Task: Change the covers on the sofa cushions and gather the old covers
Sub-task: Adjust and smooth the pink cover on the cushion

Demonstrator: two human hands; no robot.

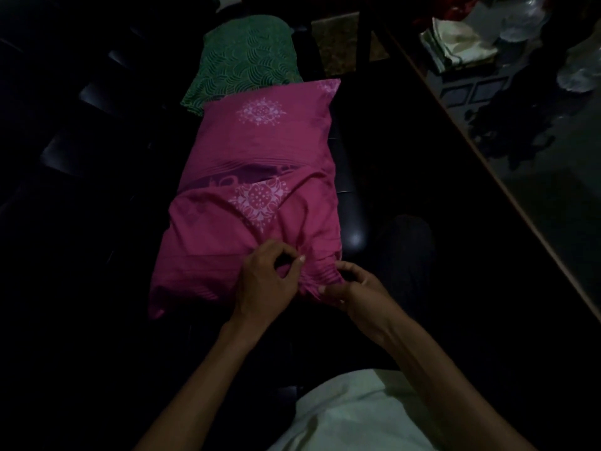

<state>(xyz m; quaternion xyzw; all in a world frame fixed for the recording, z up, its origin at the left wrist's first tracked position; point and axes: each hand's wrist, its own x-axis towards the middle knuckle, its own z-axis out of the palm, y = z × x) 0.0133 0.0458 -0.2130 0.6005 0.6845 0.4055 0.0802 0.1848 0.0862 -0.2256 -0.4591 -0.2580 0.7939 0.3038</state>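
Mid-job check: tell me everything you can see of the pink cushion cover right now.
The pink cushion cover looks like thin woven cloth, magenta with pale mandala prints and a darker patterned band across its middle. It is filled and lies lengthwise on the dark sofa seat, its far end overlapping the green patterned cover. The near end is bunched and wrinkled, where the left hand and right hand pinch the gathered fabric.

Probably a dim home living room: dark sofa [353, 203], patterned cushions [257, 151], cluttered glass-topped table [533, 177].
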